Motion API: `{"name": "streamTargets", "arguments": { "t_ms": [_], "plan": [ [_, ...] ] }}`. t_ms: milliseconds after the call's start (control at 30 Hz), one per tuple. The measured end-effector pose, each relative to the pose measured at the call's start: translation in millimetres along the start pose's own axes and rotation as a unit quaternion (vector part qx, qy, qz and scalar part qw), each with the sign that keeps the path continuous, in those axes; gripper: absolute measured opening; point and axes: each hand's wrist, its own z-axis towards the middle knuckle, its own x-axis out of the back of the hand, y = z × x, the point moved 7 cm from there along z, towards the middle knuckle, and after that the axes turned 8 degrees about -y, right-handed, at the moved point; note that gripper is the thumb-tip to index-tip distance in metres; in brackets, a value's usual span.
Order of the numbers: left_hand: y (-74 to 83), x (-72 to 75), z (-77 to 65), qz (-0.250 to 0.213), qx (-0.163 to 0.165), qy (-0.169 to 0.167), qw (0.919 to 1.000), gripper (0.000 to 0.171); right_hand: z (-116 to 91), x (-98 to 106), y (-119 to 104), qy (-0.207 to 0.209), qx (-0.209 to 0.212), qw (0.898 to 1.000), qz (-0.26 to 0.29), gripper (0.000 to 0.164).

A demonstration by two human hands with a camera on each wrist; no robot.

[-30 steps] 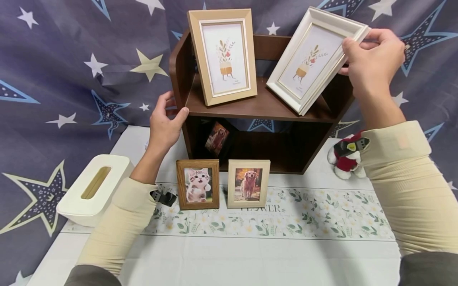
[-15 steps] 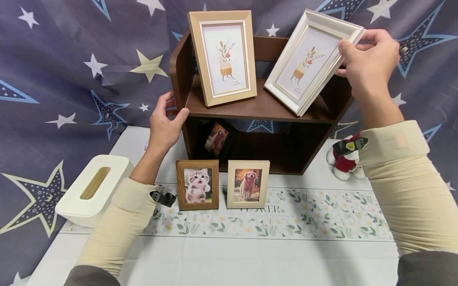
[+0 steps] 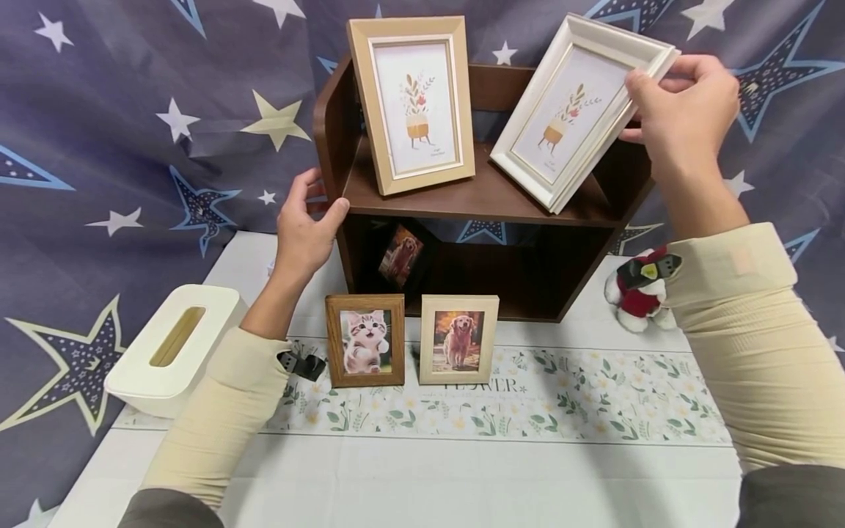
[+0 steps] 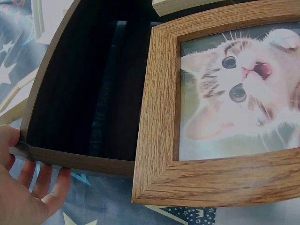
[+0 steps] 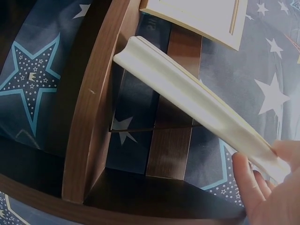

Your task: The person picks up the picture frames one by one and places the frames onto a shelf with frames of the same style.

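Observation:
My right hand (image 3: 689, 110) holds a white picture frame (image 3: 574, 110) by its upper right edge, thumb on the front and fingers behind. The frame leans to the right, its lower corner close over the top board of a dark brown shelf (image 3: 485, 202). In the right wrist view the white frame shows edge-on. My left hand (image 3: 305, 220) grips the shelf's left side, thumb on the inner face and fingers on the outside in the left wrist view. A tan picture frame (image 3: 462, 95) with the same plant picture stands on the top board at the left.
A brown frame with a kitten (image 3: 364, 378) and a cream frame with a dog (image 3: 427, 345) stand before the shelf. Another dog picture (image 3: 400, 257) leans inside the lower compartment. A white tissue box (image 3: 148, 378) sits left, a plush toy (image 3: 637, 308) right.
My right hand and the white frame have shifted a touch to the left over the second. My left hand keeps its place on the shelf.

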Motion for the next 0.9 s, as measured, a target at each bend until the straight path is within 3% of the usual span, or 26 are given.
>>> {"name": "streamTargets", "arguments": {
  "t_ms": [300, 533, 900],
  "plan": [
    [0.2, 2.3, 0.4, -0.005, -0.001, -0.001, 1.0, 0.054, -9.7, -0.3, -5.6, -0.018, 0.0, 0.999, 0.049, 0.031],
    [0.6, 2.6, -0.1, -0.008, -0.004, -0.002, 1.0, 0.053, -18.0, 4.9, -1.9, -0.036, -0.004, 0.998, 0.046, 0.039],
    [-0.3, -0.2, 1.2, -0.007, -0.005, -0.004, 1.0, 0.054, -35.5, 8.4, 5.5, -0.067, 0.025, 0.996, 0.061, 0.036]
  ]
}}
